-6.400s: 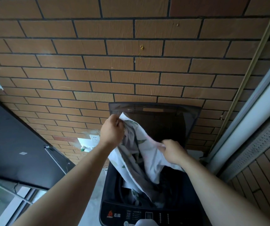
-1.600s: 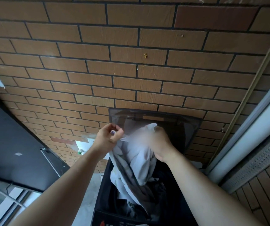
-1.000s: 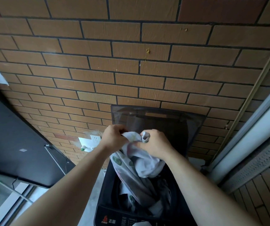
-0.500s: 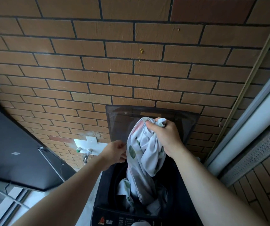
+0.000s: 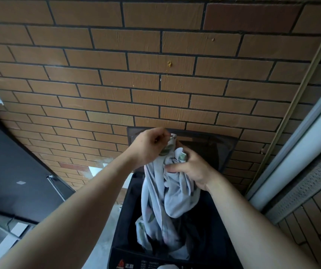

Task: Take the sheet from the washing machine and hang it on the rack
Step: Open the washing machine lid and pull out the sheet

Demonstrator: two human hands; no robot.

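Mostly hidden, the lower part of the sheet (image 5: 165,202) sinks into the dark drum of the washing machine (image 5: 123,214), whose front panel is cut off at the 6 o'clock edge. The pale, leaf-printed fabric rises from the tub as a twisted rope. My left hand (image 5: 148,148) is raised at the top of it, its fingers (image 5: 160,133) curled and pinching the sheet's upper tip; how many touch it I cannot tell. My right hand (image 5: 193,170), just at the left's 4 o'clock, is wrapped round the bundle lower down, thumb across the front. Both forearms reach in from the bottom corners. At 12 o'clock behind my hands, the open lid (image 5: 212,150) stands against a brick wall (image 5: 155,84).
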